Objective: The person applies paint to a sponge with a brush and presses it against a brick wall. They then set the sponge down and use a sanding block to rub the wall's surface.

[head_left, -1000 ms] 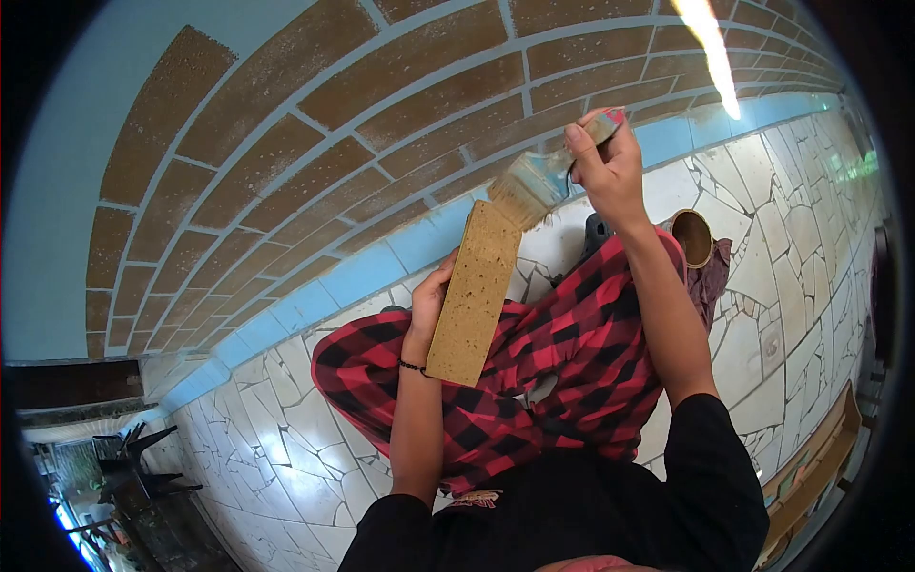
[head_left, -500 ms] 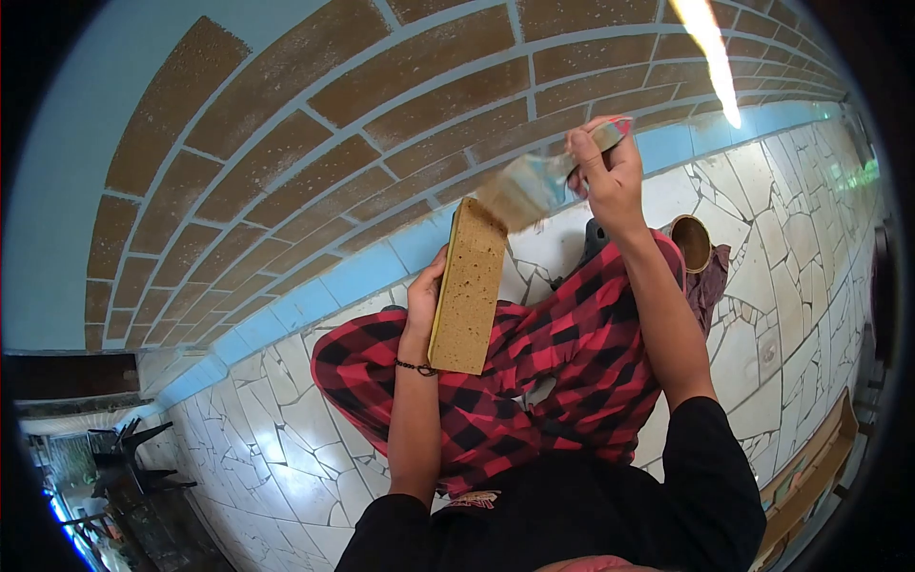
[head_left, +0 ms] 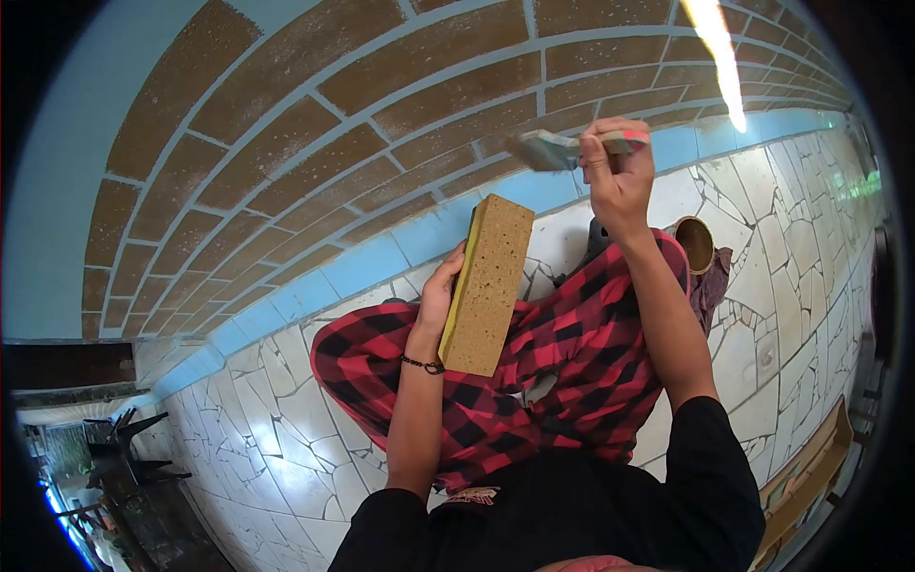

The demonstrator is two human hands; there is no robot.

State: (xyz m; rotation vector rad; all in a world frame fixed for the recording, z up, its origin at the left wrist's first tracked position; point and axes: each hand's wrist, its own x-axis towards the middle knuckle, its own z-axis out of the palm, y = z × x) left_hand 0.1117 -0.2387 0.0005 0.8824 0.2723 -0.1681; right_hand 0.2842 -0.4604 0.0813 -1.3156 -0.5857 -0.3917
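Note:
My left hand [head_left: 442,291] grips a long rectangular sponge [head_left: 491,286] by its left side. The sponge is yellow along the edge, and its broad pitted face, coated brown, is turned up toward me. It is held upright and slightly tilted above my lap. In my right hand [head_left: 618,181], fingers closed round the handle, is a wide flat paintbrush [head_left: 553,151] with red on the handle's end. Its bristles, blurred by motion, point left toward the wall, above and apart from the sponge's top end.
Ahead stands a light blue wall with brown brick shapes [head_left: 429,67] and a blue tile skirting [head_left: 353,274]. By my right knee sit an open can [head_left: 694,243] and a dark cloth [head_left: 710,291]. Black furniture [head_left: 133,448] is far left; a wooden rack [head_left: 810,467] lies right.
The paintbrush has lifted off the sponge's top end, moving up toward the wall. The sponge has shifted right and leans a little more to the right.

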